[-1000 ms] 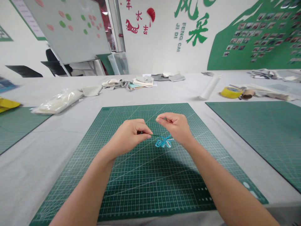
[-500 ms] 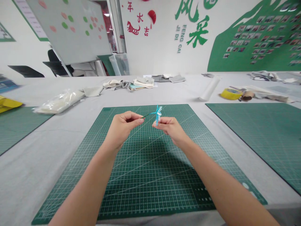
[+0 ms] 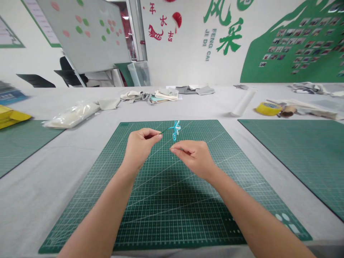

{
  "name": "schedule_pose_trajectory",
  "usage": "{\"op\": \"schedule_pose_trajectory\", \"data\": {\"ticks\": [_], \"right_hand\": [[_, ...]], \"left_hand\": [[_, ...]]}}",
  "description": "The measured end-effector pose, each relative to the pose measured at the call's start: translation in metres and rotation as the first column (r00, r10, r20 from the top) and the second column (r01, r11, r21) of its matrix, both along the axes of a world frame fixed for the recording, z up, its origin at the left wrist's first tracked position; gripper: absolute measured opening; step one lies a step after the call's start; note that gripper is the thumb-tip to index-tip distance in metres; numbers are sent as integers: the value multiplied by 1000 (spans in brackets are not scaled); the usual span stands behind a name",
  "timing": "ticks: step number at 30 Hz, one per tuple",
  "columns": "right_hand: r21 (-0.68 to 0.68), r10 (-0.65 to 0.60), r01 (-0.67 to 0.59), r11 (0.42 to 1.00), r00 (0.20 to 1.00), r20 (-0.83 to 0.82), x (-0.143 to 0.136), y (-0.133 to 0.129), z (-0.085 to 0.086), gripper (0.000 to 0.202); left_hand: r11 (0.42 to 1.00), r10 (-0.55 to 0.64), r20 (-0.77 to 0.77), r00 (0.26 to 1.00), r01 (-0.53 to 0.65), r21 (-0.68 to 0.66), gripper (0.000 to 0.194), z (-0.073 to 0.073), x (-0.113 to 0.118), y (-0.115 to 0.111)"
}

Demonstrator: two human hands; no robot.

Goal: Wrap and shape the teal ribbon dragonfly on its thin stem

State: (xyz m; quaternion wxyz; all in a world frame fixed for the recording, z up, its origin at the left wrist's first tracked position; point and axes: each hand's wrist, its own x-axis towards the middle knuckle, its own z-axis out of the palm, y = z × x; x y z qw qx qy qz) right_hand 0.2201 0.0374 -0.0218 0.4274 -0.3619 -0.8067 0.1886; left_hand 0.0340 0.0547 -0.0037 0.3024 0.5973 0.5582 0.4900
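My left hand (image 3: 141, 145) pinches the thin dark-green stem of a small blue craft flower (image 3: 176, 129) between thumb and index finger. Loop-like petals with white, bead-like spots make up the flower, which points right, away from that hand. My right hand (image 3: 192, 154) is just below and right of the flower, apart from it. Its thumb and index finger are pressed together, and nothing shows between them. Both hands are held above a green gridded cutting mat (image 3: 166, 211).
More cutting mats lie at the right (image 3: 303, 150) and left. Farther back are a clear plastic bag (image 3: 72, 114), fabric scraps (image 3: 166, 94), a white roll (image 3: 244, 102), yellow tape (image 3: 268, 108) and a cardboard tube (image 3: 288, 111). A whiteboard (image 3: 94, 36) stands behind the table.
My right hand has let go of the flower's lower petal and dropped a little below it. My left hand still holds the stem. The camera view has turned slightly left.
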Motion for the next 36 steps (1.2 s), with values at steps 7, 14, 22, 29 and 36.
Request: {"op": "schedule_pose_trajectory", "data": {"ticks": [7,14,22,29,36], "right_hand": [[174,-80,90,981,995,-61,6,-2,4,18],[228,-125,137,964,990,-67,7,-1,5,19],[190,-182,189,963,982,-53,9,4,3,19],[153,-200,210,966,977,-79,10,9,0,18],[125,-195,207,970,976,-98,11,10,-1,17]], "left_hand": [[994,-55,-318,947,81,68,11,0,2,-3],[982,-140,-490,860,185,45,12,-1,7,-7],[939,-282,-572,770,343,-1,16,2,9,-12],[908,-346,-591,728,418,-17,20,4,8,-13],[881,-427,-514,744,471,-50,16,7,8,-15]]}}
